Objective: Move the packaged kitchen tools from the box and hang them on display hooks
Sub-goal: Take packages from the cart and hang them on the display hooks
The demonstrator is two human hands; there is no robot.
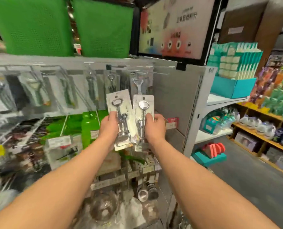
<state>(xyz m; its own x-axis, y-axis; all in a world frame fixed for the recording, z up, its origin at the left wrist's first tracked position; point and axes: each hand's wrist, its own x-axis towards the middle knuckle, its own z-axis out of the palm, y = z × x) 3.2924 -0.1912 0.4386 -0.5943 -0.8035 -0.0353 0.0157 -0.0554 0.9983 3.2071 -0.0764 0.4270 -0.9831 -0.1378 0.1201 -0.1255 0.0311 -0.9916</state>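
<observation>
Hands up at chest height in front of the rack. Our left hand pinches one carded tool, the left pack, thumb across the front and fingers behind. Our right hand grips a second, the right pack, the same way. Both hands are closed on their cards; neither is free.

Where the goods are:
- Both packs are off the rack, held upright and side by side. The left one tilts slightly and their lower edges overlap.
- Each has its hang hole at the top, clear of our fingers.
- They sit just below the peeler pack already hanging in the row.
- The source box is not in view.

Step in hand, as we read it: carry is done, now presenting for hanging. Nothing is on a peg yet.

Likely target: the bare hook sticking out of the grey back panel, up and to the right of the packs. The pegs to the left look occupied, but that side is blurred, so we can't be sure.

What the next move calls for:
- Do one pack at a time.
- Lift the right pack, line its hole up with the hook tip, then push it back along the wire.
- Keep the left pack clear so the overlapping cards don't snag.
- The hook is thin and hard to see, so alignment is the risk.
</observation>
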